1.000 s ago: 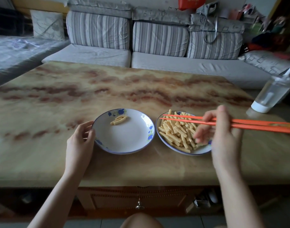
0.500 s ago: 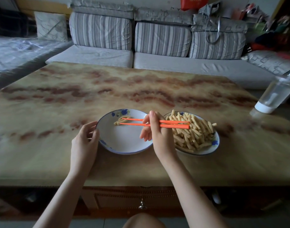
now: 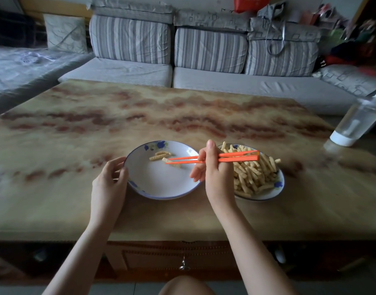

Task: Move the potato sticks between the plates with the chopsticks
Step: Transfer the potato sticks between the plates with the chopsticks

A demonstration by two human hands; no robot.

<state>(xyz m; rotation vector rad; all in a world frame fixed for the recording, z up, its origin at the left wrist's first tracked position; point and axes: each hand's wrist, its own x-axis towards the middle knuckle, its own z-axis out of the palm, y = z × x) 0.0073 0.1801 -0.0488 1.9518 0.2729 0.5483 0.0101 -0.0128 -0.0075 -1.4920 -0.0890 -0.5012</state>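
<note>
Two white plates with blue flowers stand side by side near the table's front edge. The left plate (image 3: 161, 184) holds three potato sticks (image 3: 160, 156) near its far side. The right plate (image 3: 268, 193) is heaped with potato sticks (image 3: 254, 173). My right hand (image 3: 214, 173) holds orange chopsticks (image 3: 212, 158) between the plates, tips pointing left over the left plate, right above one stick (image 3: 171, 162) lying there. My left hand (image 3: 109, 188) grips the left plate's left rim.
A clear bottle with a white cap (image 3: 357, 124) leans at the table's right edge. A grey striped sofa (image 3: 204, 60) runs behind the marbled table (image 3: 76, 135). A drawer with a metal pull (image 3: 184, 266) sits under the table front.
My right hand carried the chopsticks from over the heaped right plate leftward to the left plate. A third stick now lies on the left plate. My left hand stayed on the rim.
</note>
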